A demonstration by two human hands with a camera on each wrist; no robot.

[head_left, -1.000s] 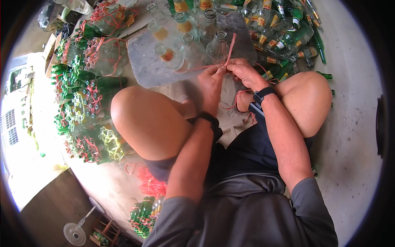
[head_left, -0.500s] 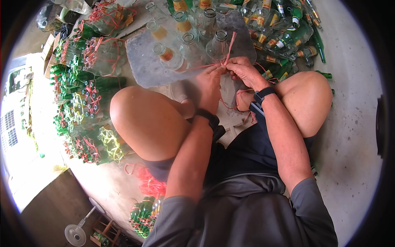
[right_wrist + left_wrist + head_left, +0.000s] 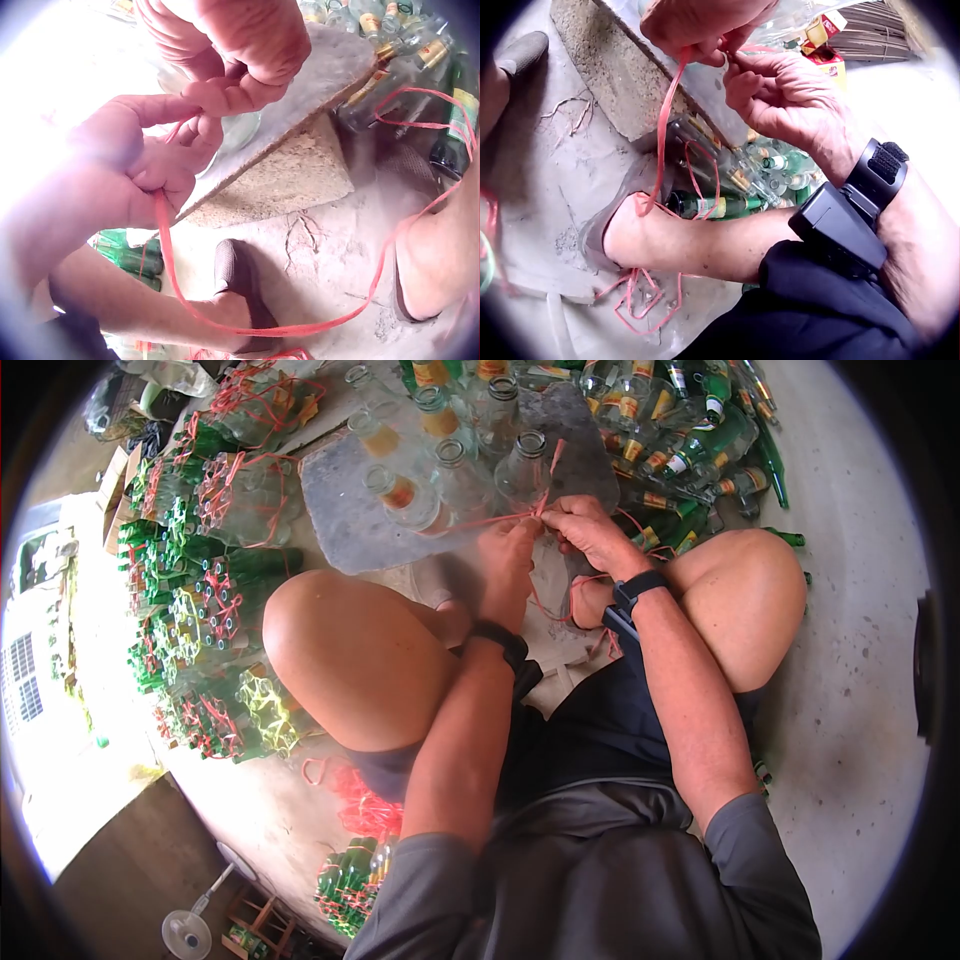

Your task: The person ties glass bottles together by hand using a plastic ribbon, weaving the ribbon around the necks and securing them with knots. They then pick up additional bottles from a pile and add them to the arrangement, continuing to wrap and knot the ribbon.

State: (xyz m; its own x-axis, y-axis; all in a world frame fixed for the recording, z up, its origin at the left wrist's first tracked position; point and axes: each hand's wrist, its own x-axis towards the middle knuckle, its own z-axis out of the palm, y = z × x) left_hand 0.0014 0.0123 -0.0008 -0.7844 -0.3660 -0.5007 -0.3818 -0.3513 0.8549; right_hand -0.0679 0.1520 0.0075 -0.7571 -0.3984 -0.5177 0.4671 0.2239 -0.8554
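At the near edge of a grey stone slab (image 3: 350, 525), both hands meet over a red plastic string (image 3: 262, 331). My left hand (image 3: 508, 565) pinches the string between thumb and fingers, and a long tail hangs from it in a loop. My right hand (image 3: 592, 532) pinches the string right beside it, fingertips close together. One strand runs left along the foot of the clear glass bottles (image 3: 522, 478) on the slab, and a short end stands up above the fingers. In the right wrist view the fingers hide the crossing point of the string.
Loose clear and green bottles (image 3: 690, 445) lie heaped at the right. Bundles of string-tied bottles (image 3: 250, 495) stand at the left. A pile of red string (image 3: 365, 800) lies by the left knee (image 3: 340, 660). A fan (image 3: 186, 934) stands at lower left.
Both hands stay together at the slab's edge, still pinching the string. The left fingers have shifted slightly on it. The whole head view has drifted a little.
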